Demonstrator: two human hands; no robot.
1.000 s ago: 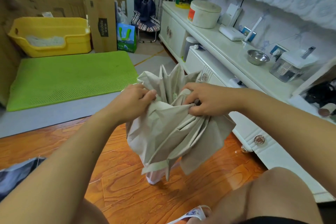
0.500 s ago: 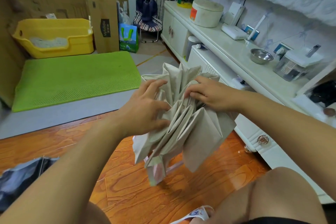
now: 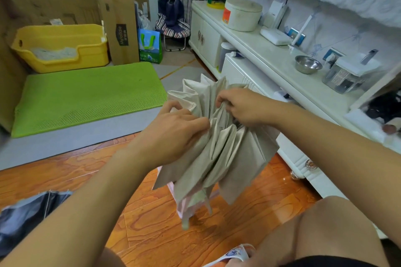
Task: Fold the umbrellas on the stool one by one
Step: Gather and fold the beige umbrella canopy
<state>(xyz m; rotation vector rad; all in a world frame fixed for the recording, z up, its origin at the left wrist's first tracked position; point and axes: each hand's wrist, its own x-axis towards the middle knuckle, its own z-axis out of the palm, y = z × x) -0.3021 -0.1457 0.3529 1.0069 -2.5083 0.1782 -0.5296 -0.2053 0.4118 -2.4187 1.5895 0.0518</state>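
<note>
Beige umbrella point(image 3: 219, 149), canopy gathered in loose pleats with pink lining below, hangs over the wooden floor point(image 3: 152, 219) between both hands. Left hand point(image 3: 173, 134) fingers pinch folds; right hand point(image 3: 240, 106) fingers grip pleats above. One second, dark umbrella point(image 3: 23, 217) lies lower left.

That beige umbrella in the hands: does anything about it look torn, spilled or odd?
No damage shows. The beige umbrella is simply half-pleated: its panels fan out unevenly below the left hand and right hand, both gripping the fabric. A dark umbrella lies crumpled and unfolded at lower left.
</note>
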